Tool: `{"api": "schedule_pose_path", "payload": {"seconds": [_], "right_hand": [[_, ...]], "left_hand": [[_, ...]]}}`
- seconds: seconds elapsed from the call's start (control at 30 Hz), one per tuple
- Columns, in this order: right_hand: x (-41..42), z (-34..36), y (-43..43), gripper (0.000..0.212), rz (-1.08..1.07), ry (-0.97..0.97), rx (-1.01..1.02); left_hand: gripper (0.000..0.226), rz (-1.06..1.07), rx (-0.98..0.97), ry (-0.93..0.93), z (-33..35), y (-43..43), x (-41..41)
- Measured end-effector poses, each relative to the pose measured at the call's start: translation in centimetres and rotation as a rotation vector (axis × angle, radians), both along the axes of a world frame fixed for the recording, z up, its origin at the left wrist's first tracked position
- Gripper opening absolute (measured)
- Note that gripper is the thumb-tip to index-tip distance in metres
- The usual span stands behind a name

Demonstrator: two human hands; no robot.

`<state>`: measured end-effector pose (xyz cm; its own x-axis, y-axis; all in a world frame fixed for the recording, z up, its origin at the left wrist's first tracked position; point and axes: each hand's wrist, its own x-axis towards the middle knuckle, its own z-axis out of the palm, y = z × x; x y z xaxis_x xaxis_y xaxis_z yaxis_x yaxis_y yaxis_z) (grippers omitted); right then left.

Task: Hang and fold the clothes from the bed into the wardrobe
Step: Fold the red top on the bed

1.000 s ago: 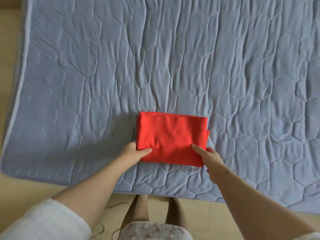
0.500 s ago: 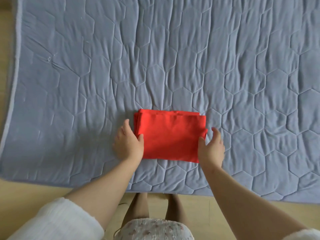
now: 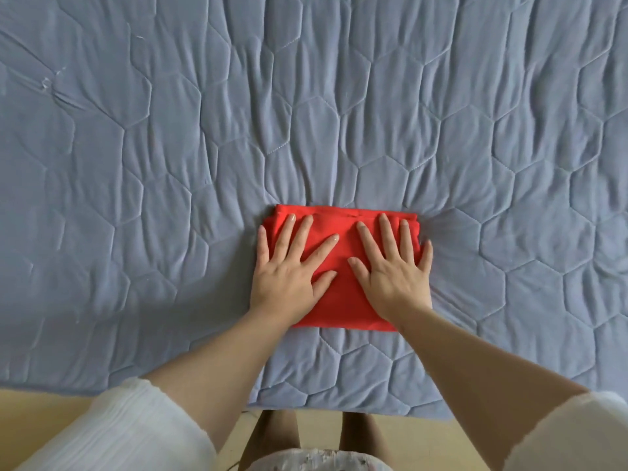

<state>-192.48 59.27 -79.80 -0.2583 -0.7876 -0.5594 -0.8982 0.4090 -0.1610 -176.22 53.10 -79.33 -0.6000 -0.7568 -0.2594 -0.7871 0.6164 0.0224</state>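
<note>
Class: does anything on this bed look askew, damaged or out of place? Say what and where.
Only a small puckered snag in the blue quilt, far left. The folded red garment lies square under the flat left hand and right hand.

My hands lie flat side by side on a folded garment [image 3: 343, 290], left hand [image 3: 289, 270] on its left half, right hand [image 3: 394, 273] on its right; it rests near the bed [image 3: 170, 164] edge before me.
</note>
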Motion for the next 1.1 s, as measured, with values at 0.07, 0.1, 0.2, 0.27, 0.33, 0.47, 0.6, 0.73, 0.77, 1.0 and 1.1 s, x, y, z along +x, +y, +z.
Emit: {"api": "schedule_pose_path", "payload": {"seconds": [0.07, 0.1, 0.2, 0.27, 0.33, 0.47, 0.6, 0.73, 0.77, 1.0, 1.1], "right_hand": [[-0.3, -0.6, -0.2, 0.066, 0.007, -0.002, 0.008], [-0.3, -0.8, -0.3, 0.065, 0.011, -0.013, 0.022], [-0.6, 0.0, -0.9, 0.063, 0.005, -0.089, 0.06], [-1.1, 1.6, -0.7, 0.068, -0.157, -0.134, -0.049], [-1.7, 3.2, 0.1, 0.074, -0.571, -0.175, -0.152], [-1.7, 4.6, 1.5, 0.048, -1.254, -0.539, -0.071], [-2.7, 5.4, 0.5, 0.038, -1.44, -0.861, 0.066], [-3.1, 8.0, -0.3, 0.036, -1.465, -0.982, 0.187], [-3.1, 9.0, -0.5, 0.034, -1.469, -1.001, 0.172], [-1.3, 21.1, -6.6, 0.03, -1.305, -1.12, 0.119], [-0.1, 28.7, -10.7, 0.038, -1.141, -1.138, 0.079]], "left_hand": [[0.057, 0.007, 0.043, -0.013, -0.7, -0.1, -0.2], [0.058, 0.0, 0.073, -0.025, -1.1, -0.2, -0.2], [0.062, -0.034, 0.211, -0.039, -1.5, -1.1, 0.4], [0.071, -0.006, 0.252, 0.065, -0.2, -1.2, 0.9], [0.075, 0.233, 0.193, 0.292, 1.5, -0.7, 1.5], [0.074, 1.156, 0.656, 0.606, 2.9, -0.3, 2.0], [0.035, 1.409, 1.11, 0.723, 3.6, -2.1, 1.4], [0.03, 1.42, 1.263, 0.733, 5.9, -4.1, 1.5], [0.029, 1.415, 1.275, 0.75, 6.9, -4.6, 1.6], [0.029, 1.441, 1.154, 0.877, 19.9, -8.3, 5.0], [0.032, 1.463, 1.029, 0.991, 28.0, -10.0, 7.0]]}}
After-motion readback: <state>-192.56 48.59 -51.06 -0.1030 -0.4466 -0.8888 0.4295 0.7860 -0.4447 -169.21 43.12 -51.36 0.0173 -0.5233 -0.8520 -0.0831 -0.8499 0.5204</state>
